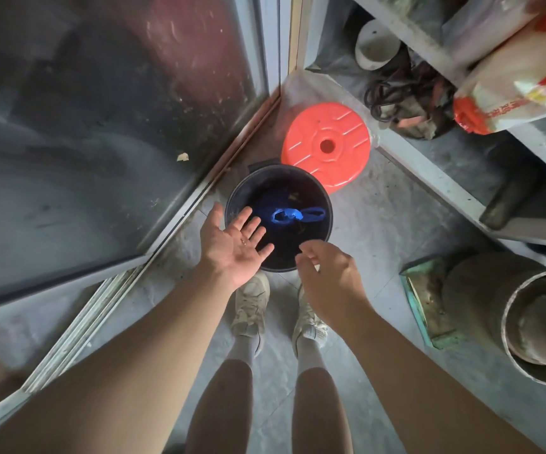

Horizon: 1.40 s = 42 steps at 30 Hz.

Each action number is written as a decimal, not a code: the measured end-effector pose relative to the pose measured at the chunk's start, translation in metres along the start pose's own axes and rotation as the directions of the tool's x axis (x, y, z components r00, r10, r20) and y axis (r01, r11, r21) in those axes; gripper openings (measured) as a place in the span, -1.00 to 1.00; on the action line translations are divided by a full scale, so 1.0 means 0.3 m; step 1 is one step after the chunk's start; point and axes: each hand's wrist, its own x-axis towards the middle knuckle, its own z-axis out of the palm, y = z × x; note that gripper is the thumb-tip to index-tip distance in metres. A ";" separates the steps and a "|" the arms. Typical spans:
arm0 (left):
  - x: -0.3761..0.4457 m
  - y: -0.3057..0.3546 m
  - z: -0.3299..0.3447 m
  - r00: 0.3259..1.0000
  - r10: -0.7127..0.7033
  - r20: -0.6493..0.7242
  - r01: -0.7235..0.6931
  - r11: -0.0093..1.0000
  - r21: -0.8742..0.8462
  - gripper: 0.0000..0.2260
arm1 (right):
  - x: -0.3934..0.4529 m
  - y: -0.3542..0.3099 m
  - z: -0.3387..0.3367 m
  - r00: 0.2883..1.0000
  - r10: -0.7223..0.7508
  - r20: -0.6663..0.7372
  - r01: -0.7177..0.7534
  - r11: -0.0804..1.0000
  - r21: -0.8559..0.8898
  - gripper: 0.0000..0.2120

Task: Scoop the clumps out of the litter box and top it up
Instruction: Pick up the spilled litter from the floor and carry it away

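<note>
A dark round bin point(327, 221) stands on the floor in front of my feet. Inside it lies a knotted blue plastic bag point(294, 215) on dark rubbish. My left hand point(232, 244) hovers palm up over the bin's near left rim, fingers spread and holding nothing, with a few small grains on the palm. My right hand point(329, 280) hangs over the near right rim, back towards me, fingers loosely curled downward and holding nothing. No litter box or scoop shows in this view.
An orange round lid point(325, 146) lies just behind the bin. Glass sliding doors point(101, 142) fill the left. Grey shelving point(429, 165) with a printed bag point(520, 83) and cables runs along the right. A grey pot point(533, 322) and green tray point(429, 306) sit at the right.
</note>
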 end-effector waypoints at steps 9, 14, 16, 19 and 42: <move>-0.030 -0.018 -0.001 1.000 0.014 0.014 -0.014 1.000 0.002 -0.19 | -0.046 -0.082 0.159 0.923 -0.303 0.236 0.305 0.952 0.030 -0.51; -0.040 -0.036 -0.004 0.997 0.081 -0.006 -0.080 0.996 0.036 -0.15 | -0.016 -0.013 0.192 0.910 -0.350 0.223 0.355 0.935 0.019 -0.49; -0.038 -0.034 -0.020 0.996 0.037 0.087 -0.035 0.999 -0.022 -0.10 | 0.010 0.003 0.185 0.925 -0.345 0.161 0.360 0.930 -0.075 -0.44; -0.028 -0.016 -0.043 0.992 0.029 0.127 -0.023 0.998 -0.052 -0.07 | 0.001 -0.027 0.174 0.915 -0.347 0.205 0.341 0.938 0.063 -0.43; -0.183 -0.053 0.018 0.967 -0.048 0.250 0.008 0.987 0.160 -0.30 | 0.088 -0.124 0.220 0.988 -0.090 0.123 0.071 0.986 0.151 -0.48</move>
